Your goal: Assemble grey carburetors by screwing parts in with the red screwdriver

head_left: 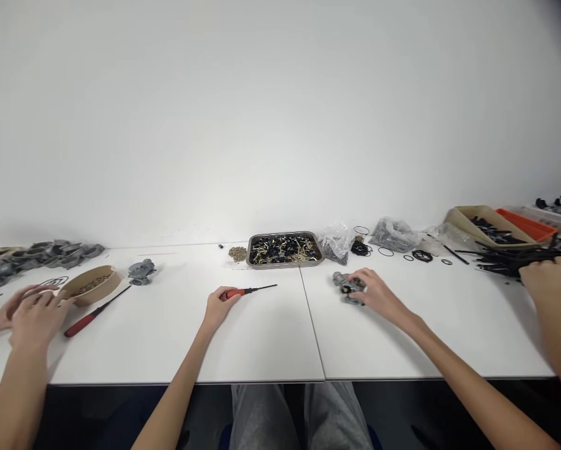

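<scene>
My left hand point(220, 306) is closed around the red handle of a screwdriver point(242, 292), whose dark shaft points right, low over the white table. Over to the right, my right hand point(370, 290) grips a small grey metal housing point(343, 282) from its right side; the fingers hide part of it. Another grey housing point(141, 271) stands on the table at the left. Behind my hands, a metal tray point(286, 265) holds a heap of black and brass-coloured small parts. A pile of tiny brass-coloured pieces point(237, 253) lies just left of that tray.
At the left, a co-worker's hands point(39, 309) are by a tan bowl point(111, 289) near a second screwdriver point(80, 324) and grey castings point(50, 255). Plastic bags point(395, 234) and black rings point(421, 255) lie back right. Another person's hand point(547, 278) touches black strips point(500, 257).
</scene>
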Tool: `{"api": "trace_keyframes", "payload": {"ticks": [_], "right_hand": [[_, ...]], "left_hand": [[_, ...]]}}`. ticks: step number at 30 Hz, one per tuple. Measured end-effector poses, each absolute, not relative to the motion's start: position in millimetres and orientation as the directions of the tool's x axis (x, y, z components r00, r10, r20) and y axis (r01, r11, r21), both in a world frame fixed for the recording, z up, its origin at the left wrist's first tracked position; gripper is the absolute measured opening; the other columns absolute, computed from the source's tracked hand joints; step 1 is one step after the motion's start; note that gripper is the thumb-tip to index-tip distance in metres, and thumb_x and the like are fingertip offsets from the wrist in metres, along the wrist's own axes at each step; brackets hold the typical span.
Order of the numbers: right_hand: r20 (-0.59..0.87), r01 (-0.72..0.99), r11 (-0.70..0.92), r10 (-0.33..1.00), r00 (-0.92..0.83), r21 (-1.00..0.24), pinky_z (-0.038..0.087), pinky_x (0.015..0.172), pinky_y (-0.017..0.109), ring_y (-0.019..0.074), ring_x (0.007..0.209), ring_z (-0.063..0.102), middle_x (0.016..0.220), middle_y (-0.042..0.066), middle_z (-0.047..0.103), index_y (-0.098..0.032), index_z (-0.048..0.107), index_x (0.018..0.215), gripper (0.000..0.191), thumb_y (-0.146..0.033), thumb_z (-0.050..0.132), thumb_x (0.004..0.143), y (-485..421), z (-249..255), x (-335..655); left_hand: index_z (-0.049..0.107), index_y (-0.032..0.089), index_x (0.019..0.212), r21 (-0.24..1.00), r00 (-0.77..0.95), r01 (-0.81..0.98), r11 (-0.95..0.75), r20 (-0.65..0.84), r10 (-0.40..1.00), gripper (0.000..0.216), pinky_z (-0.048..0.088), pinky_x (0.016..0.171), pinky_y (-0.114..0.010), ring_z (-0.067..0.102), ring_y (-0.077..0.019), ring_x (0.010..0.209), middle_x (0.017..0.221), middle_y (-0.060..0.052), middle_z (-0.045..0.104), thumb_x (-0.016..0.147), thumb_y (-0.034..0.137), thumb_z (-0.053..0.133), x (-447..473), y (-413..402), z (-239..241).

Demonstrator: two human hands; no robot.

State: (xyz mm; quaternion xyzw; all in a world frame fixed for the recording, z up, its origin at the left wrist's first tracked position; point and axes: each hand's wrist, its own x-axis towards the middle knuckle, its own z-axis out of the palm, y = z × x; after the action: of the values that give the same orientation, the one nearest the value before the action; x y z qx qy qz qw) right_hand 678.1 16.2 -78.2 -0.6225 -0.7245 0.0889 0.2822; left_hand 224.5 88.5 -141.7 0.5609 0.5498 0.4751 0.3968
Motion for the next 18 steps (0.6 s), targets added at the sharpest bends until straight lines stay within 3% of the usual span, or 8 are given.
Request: {"api": "trace_keyframes", "payload": {"ticks": [7,12,15,18], "right_hand": [[0.307,0.935,-0.088,0.931,0.200,-0.342,0.044,0.083,0.042,0.0318,0.091,0.058,0.088,0.012,0.060,-0.017,0.064,0.077,0.023,-0.022,0.069,0.055,27,-79,828],[0.282,0.942,-0.222,0.914,0.291,-0.251,0.042,0.085,0.040,0.0261,0.087,0.056,0.078,0.008,0.057,-0.017,0.060,0.079,0.018,-0.021,0.067,0.063,29,-74,889],[0.272,0.939,-0.284,0.904,0.330,-0.193,0.041,0.084,0.041,0.0300,0.091,0.055,0.083,0.014,0.058,-0.015,0.061,0.085,0.022,-0.025,0.065,0.066,30,-66,899],[0.304,0.937,-0.322,0.886,0.349,-0.137,0.039,0.083,0.050,0.0375,0.099,0.052,0.107,0.024,0.057,-0.016,0.060,0.101,0.038,-0.035,0.064,0.068,25,-41,880]], "left_hand": [[0.070,0.019,0.090,0.851,0.033,0.496,-0.172,0.179,0.983,0.030,0.047,0.079,-0.034,0.059,-0.0215,0.086,0.093,-0.006,0.068,0.073,0.043,0.066,231,86,-144],[0.069,0.019,0.091,0.710,0.053,0.655,-0.258,0.298,0.953,0.032,0.044,0.086,-0.042,0.053,-0.0266,0.094,0.089,-0.009,0.060,0.078,0.046,0.058,236,84,-148],[0.068,0.021,0.088,0.647,0.048,0.712,-0.273,0.344,0.938,0.027,0.044,0.086,-0.044,0.052,-0.0292,0.095,0.088,-0.010,0.057,0.081,0.044,0.056,238,84,-145],[0.068,0.022,0.085,0.615,0.043,0.739,-0.275,0.363,0.931,0.022,0.045,0.082,-0.045,0.054,-0.0296,0.090,0.085,-0.011,0.058,0.081,0.041,0.057,241,84,-134]]}}
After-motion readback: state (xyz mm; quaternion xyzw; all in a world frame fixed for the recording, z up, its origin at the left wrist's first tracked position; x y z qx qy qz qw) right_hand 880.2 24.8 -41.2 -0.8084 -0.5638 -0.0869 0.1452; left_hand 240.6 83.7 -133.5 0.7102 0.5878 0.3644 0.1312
